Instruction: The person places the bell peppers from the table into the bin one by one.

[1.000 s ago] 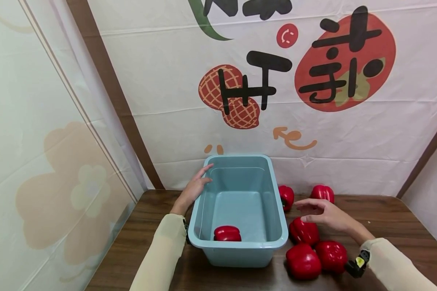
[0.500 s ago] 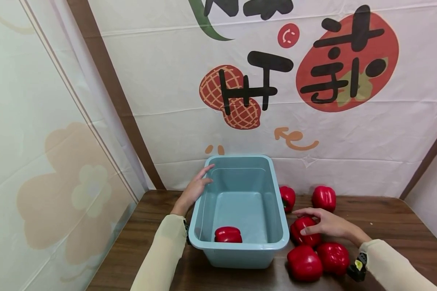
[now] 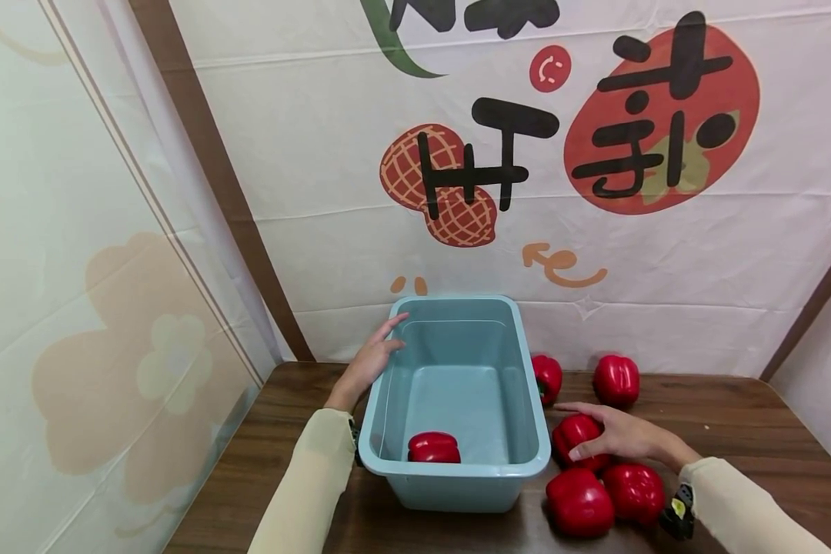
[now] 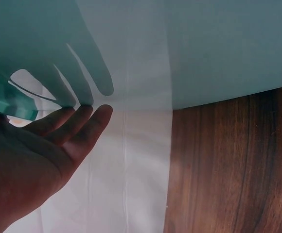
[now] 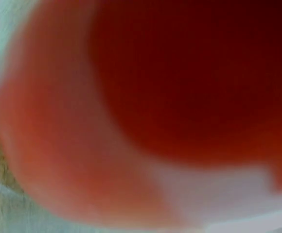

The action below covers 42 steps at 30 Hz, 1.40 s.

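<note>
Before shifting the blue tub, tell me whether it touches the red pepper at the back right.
Apart. The head view shows wood tabletop and another pepper between the blue tub and the back-right pepper.

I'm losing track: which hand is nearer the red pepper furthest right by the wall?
The right hand, just in front of that pepper; the left hand is at the left side of the tub.
</note>
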Each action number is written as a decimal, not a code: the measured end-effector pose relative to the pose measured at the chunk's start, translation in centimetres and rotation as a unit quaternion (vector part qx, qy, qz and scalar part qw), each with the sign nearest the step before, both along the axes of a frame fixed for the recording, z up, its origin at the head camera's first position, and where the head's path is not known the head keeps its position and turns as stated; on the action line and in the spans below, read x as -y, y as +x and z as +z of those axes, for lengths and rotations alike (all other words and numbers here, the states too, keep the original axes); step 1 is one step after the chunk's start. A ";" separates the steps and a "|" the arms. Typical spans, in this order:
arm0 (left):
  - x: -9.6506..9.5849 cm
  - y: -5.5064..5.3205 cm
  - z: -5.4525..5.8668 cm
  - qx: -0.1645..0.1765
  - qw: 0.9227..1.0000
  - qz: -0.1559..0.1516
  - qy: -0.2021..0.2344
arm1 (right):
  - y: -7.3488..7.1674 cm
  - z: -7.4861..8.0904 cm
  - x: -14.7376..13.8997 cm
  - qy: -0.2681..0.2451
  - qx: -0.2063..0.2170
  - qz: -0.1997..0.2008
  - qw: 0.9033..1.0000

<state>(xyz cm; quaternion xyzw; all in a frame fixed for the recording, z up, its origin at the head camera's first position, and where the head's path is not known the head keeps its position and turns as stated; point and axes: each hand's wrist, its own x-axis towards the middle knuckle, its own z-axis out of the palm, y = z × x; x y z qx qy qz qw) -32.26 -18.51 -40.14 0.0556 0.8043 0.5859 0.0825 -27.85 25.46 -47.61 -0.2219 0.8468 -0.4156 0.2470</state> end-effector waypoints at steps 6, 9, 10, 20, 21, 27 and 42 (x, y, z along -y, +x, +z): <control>0.0 0.1 0.0 -0.001 1.000 0.002 0.000 | 0.1 -0.2 0.1 -0.015 0.020 0.000 1.000; -0.1 0.0 0.0 -0.004 1.000 0.004 -0.005 | 0.1 -0.3 0.0 -0.021 0.018 0.001 1.000; -0.1 0.0 0.0 -0.005 1.000 0.004 -0.008 | 0.1 -0.3 0.0 -0.023 0.019 0.000 1.000; -0.1 0.1 0.0 -0.009 1.000 0.002 -0.004 | 0.0 -0.7 -0.2 -0.040 0.008 0.007 0.999; -0.1 0.1 0.0 -0.010 1.000 0.001 -0.003 | 0.0 -0.6 -0.2 -0.042 0.008 0.007 0.999; 0.0 0.1 -0.1 -0.011 1.000 -0.004 -0.003 | 0.1 -0.2 -0.3 -0.065 0.026 0.004 0.998; -0.1 0.2 -0.1 -0.013 1.000 0.006 0.000 | -0.2 0.8 -0.5 -0.055 -0.019 0.008 0.998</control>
